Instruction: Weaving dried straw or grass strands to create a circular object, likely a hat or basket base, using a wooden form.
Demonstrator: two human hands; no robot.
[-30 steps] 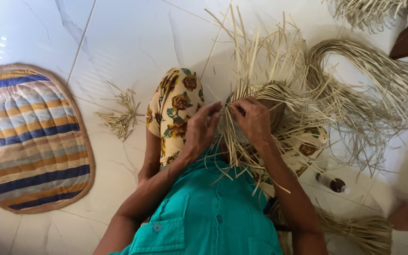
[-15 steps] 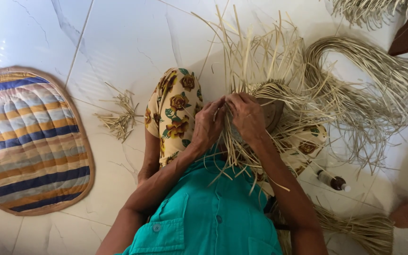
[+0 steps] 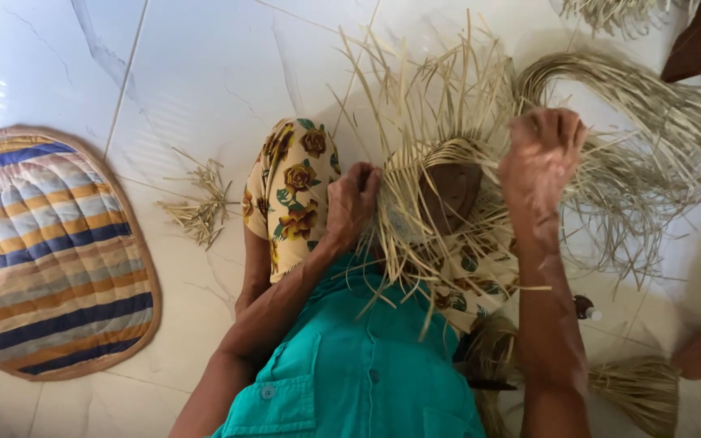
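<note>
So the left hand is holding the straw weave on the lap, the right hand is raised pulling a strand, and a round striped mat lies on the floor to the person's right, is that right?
Not quite. The striped mat lies to the person's left, not right; the head view shows it. The rest holds: the left hand holds the straw weave on the lap, and the right hand is raised, pulling a strand.

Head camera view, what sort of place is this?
Probably a home floor used for straw weaving: glossy white marble-look floor tiles, a striped quilted oval mat, and loose bundles of pale dried straw strips around the half-woven straw piece.
</note>
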